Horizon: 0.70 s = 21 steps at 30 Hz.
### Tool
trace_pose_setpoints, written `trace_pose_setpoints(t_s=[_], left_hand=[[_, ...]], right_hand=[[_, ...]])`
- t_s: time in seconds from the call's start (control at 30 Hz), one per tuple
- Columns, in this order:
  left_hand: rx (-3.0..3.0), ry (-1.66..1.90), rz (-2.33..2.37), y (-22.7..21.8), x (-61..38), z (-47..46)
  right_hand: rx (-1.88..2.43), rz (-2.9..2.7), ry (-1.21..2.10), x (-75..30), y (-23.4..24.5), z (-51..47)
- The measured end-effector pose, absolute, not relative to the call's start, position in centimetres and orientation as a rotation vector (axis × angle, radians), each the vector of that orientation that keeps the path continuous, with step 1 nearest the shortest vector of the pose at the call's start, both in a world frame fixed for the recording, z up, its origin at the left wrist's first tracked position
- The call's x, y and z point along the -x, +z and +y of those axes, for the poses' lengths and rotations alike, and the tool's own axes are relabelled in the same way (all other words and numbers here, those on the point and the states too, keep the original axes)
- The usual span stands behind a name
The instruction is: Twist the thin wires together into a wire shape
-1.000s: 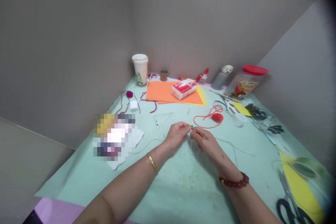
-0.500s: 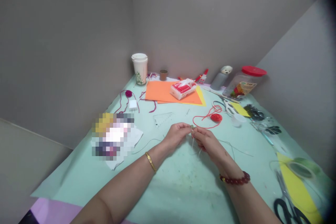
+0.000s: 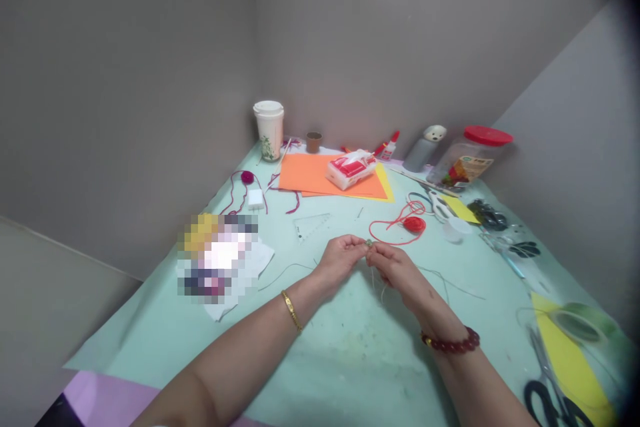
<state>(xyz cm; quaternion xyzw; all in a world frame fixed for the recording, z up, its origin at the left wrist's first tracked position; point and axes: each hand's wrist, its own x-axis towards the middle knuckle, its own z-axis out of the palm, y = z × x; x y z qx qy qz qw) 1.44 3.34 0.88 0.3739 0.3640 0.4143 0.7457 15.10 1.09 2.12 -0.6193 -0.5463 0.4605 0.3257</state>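
Nothing readable — jar label point(image 3: 467, 170) too small, blurred.

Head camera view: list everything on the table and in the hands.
Paper cup: 1, white, back corner.
Small pot: 1, brown, beside cup.
Card sheet: 1, orange, back centre.
Tissue pack: 1, red-white, on card.
Glue bottle: 1, red-white, back.
Lidded jar: 1, red lid, back right.
Red yarn ball: 1, right of hands.
Magenta yarn ball: 1, back left.
Plug adapter: 1, white, back left.
Set square: 1, clear, centre.
Scissors: 2, white-handled right, black-handled front right.
Tape roll: 1, green, front right.
Green bead: 1, between fingertips.
Left hand: gold bangle, at bead.
Right hand: red bracelet, at bead.
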Motion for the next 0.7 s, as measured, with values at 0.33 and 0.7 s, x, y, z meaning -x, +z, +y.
trace_pose_setpoints(t_s=[0.33, 0.7], left_hand=[[-0.811, 0.941, 0.827, 0.6, -1.7, 3.1], [-1.001, 0.982, 0.827, -0.1, -1.4, 3.8]], right_hand=[[1.608, -1.500, 1.167, -14.6, 1.6, 1.1], [1.660, -1.600, 0.509, -15.9, 4.0, 0.7]])
